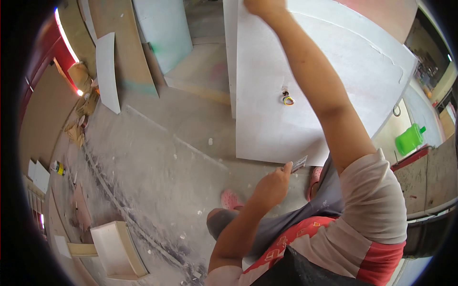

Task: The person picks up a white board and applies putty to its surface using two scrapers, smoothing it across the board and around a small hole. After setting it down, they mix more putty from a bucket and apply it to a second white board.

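My left hand (273, 187) is closed around a small, flat, grey-bladed putty knife (299, 164), which points up and right, close to the lower edge of a large white panel (276, 128). Reaching across the panel's face, my right hand (265, 5) is at its upper left corner. The top of the picture cuts off its fingers, so their grip is hidden. A small coil of coloured wires (287, 100) sticks out of a hole in the panel. Along its upper right side runs a raised, uneven seam.
Boards (109, 71) lean at the upper left. An open white box (117, 250) stands on the dusty floor (162, 176) at lower left, and a yellow-labelled can (58, 168) lies farther left. A green plastic jug (410, 139) is at the right.
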Demonstrator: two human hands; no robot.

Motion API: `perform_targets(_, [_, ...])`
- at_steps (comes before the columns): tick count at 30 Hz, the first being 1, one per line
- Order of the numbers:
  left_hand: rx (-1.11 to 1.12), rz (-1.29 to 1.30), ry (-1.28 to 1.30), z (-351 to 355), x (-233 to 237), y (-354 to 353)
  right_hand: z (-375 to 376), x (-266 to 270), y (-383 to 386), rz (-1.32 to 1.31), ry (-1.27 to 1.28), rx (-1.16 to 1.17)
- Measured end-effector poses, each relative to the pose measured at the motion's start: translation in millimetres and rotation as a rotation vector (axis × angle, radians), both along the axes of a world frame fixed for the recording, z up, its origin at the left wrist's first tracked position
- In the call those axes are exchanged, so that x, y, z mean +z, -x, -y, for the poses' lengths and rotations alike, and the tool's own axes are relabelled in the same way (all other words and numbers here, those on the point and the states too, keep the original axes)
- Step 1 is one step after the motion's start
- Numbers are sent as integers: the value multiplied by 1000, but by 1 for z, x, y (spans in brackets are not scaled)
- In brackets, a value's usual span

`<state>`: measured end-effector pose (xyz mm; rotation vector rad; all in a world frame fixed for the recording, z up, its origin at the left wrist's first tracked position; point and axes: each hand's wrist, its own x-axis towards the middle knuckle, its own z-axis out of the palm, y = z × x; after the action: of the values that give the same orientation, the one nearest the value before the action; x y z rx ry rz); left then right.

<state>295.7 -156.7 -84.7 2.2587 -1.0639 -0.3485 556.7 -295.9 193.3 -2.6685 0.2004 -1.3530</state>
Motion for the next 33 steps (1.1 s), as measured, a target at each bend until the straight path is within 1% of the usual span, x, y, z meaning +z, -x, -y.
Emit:
perform_targets(4, [20,-29,-30,1,2,-4,22,13,13,33,25,-77])
perform_targets(7, [10,-94,-62,6,2,-11,14,10,-5,54,74,-86])
perform_targets(8, [3,-125,-71,8,1,-13,8,9,-12,43,48,-64])
perform_targets(11, [4,-133,-37,14,-10,-16,-23,-10,-37,6,146,-88])
perform_targets(13, [13,-117,-58,12,-4,-14,-41,-24,-37,-93,244,-104])
perform_targets(16, [14,-119,-89,11,8,-14,-46,-49,-44,-202,338,-29])
perform_targets(19, [17,-115,-94,8,5,-15,-37,-47,-58,-194,433,-11])
perform_targets(22, [14,-110,-83,7,-2,-13,-35,-17,-33,103,473,-245])
perform_targets(25, [4,-120,-104,8,2,-13,-24,-20,-41,69,562,-287])
perform_targets(28, [12,-119,-97,8,6,-15,-20,-54,-51,99,748,-326])
perform_targets(31, [12,-116,-99,7,6,-17,-35,-72,-55,-104,681,-145])
perform_targets(32, [11,-112,-104,8,6,-18,-40,-59,-44,-232,528,17])
perform_targets(33, [11,-114,-96,9,5,-19,-40,-48,-39,-178,498,30])
